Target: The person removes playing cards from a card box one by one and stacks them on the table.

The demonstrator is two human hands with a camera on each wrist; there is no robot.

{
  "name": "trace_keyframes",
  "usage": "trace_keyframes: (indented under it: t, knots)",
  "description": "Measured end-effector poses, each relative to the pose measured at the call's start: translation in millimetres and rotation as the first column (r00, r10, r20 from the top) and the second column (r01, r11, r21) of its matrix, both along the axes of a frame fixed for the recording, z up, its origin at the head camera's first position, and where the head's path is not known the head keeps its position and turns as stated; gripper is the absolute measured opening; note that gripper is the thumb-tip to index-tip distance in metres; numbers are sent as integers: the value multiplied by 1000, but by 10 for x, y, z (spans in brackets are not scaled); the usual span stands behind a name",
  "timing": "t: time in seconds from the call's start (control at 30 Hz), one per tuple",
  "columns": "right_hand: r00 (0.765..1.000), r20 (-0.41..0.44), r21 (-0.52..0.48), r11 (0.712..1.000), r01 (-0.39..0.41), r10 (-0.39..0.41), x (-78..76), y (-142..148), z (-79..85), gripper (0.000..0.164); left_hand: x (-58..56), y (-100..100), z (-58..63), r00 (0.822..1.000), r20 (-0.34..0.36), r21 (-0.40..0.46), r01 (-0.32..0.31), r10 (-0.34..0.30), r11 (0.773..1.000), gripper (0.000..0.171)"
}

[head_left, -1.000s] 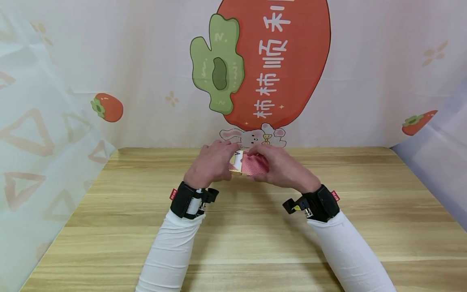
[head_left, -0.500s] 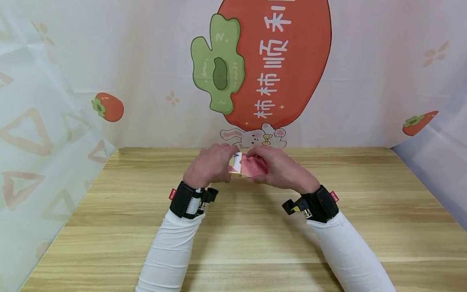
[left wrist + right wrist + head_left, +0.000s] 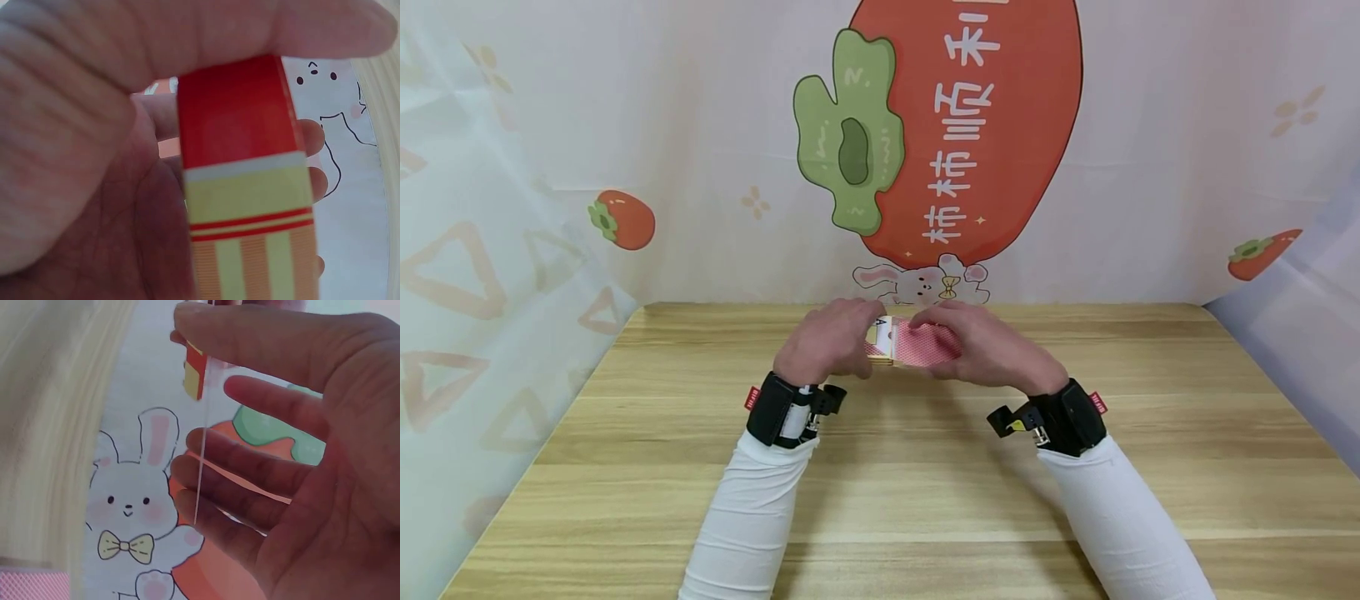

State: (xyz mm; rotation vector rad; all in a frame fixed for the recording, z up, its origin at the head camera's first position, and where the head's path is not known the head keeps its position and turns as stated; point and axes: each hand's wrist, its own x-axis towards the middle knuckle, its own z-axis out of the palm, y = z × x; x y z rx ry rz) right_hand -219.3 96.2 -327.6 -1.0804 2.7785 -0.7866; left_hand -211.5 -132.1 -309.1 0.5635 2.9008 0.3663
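Note:
In the head view my left hand (image 3: 831, 340) grips a small card box (image 3: 883, 337) with an "A" on its white part. The left wrist view shows the box's side (image 3: 244, 144), red above and yellow with orange stripes below, between thumb and fingers. My right hand (image 3: 988, 348) pinches a playing card (image 3: 927, 343) with a pink patterned back, its left edge against or overlapping the box. From the right wrist the card (image 3: 203, 444) appears edge-on, as a thin pale line between thumb and fingers. Whether the card is still partly inside the box I cannot tell.
A light wooden table (image 3: 895, 500) spreads below both hands. Behind it hangs a white cloth (image 3: 715, 100) printed with a large red persimmon and a rabbit. A pink patterned piece (image 3: 34, 584) shows in the right wrist view's lower left corner.
My right hand has shifted slightly right, and more of the pink-backed card shows beside the box. My left hand, with the box, has moved slightly left and nearer.

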Motion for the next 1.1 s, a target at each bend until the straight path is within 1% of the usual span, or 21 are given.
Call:
trace_keyframes:
  t: [0.23, 0.3, 0.43, 0.53, 0.77, 0.87, 0.97, 1.1]
  knots:
    - [999, 29, 36, 999, 30, -31, -20, 109, 47, 58, -27, -32, -7, 1000, 7, -10, -24, 24, 1000, 69]
    - [998, 34, 48, 997, 53, -54, -25, 137, 59, 59, -32, -40, -8, 999, 14, -13, -33, 33, 999, 70]
    - [990, 43, 97, 987, 129, -134, -41, 178, 72, 65, -33, -54, -2, 999, 20, -19, -40, 40, 999, 71]
    - [980, 45, 126, 974, 186, -193, -52, 199, 70, 65, -30, -61, 0, 999, 23, -14, -43, 43, 999, 72]
    - [965, -28, 161, 951, 262, -261, -78, 232, 56, 58, -33, -89, -3, 998, 13, -10, -56, 56, 998, 72]
    - [953, -35, 172, 937, 303, -302, -87, 240, 57, 57, -41, -97, -7, 998, 15, -10, -61, 61, 998, 73]
    - [945, -35, 179, 929, 325, -324, -94, 246, 54, 56, -46, -99, -12, 998, 16, -13, -61, 61, 998, 74]
    - [942, -51, 182, 924, 335, -332, -107, 248, 45, 55, -42, -99, -4, 998, 17, -17, -63, 64, 998, 75]
